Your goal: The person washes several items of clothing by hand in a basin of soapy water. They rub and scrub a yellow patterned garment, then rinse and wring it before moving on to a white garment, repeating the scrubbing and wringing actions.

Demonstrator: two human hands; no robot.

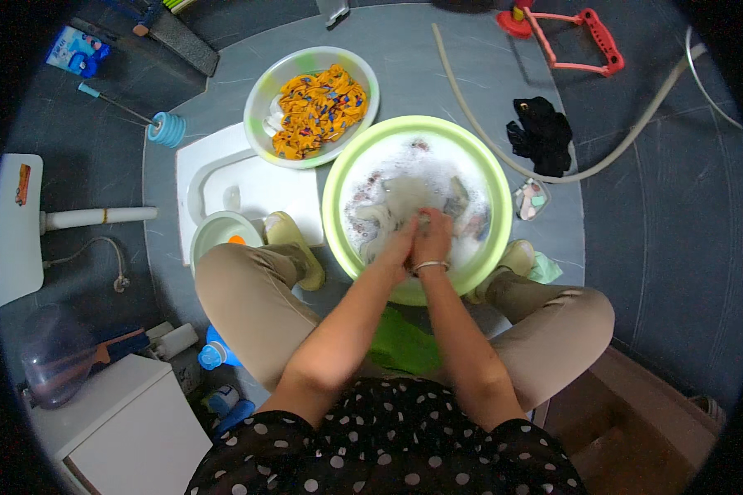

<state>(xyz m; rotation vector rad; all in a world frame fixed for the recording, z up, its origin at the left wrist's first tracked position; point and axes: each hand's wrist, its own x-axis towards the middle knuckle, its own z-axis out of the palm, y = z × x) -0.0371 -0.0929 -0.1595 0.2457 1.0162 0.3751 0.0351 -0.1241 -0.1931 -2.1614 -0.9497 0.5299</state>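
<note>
Two bare hands meet over the near half of a wide pale-green plastic washbasin (335, 177) full of white soapsuds; the left hand (398, 247) and the right hand (432, 235), which wears a thin silver bangle at the wrist, press against each other, both closed on a bunched, wet, pale grey cloth (395, 202) that rises out of the foam just beyond the knuckles; more patterned laundry lies half sunk in the suds to the right of it; the basin sits on the grey floor between the person's bent knees in tan trousers. Far and left of it, touching its rim, stands a smaller pale-green bowl (262, 87) heaped with orange flowered fabric (318, 109); left of that lies a blue-headed brush (166, 129); a white squat pan (223, 177) is set into the floor just beside the washbasin's left edge, with a small green dipper (210, 231) at its near corner. To the far right a black crumpled garment (541, 134) lies on the floor, near a beige hose (636, 124) that curves past it; a pink plastic hanger frame (594, 37) lies at the far edge.
</note>
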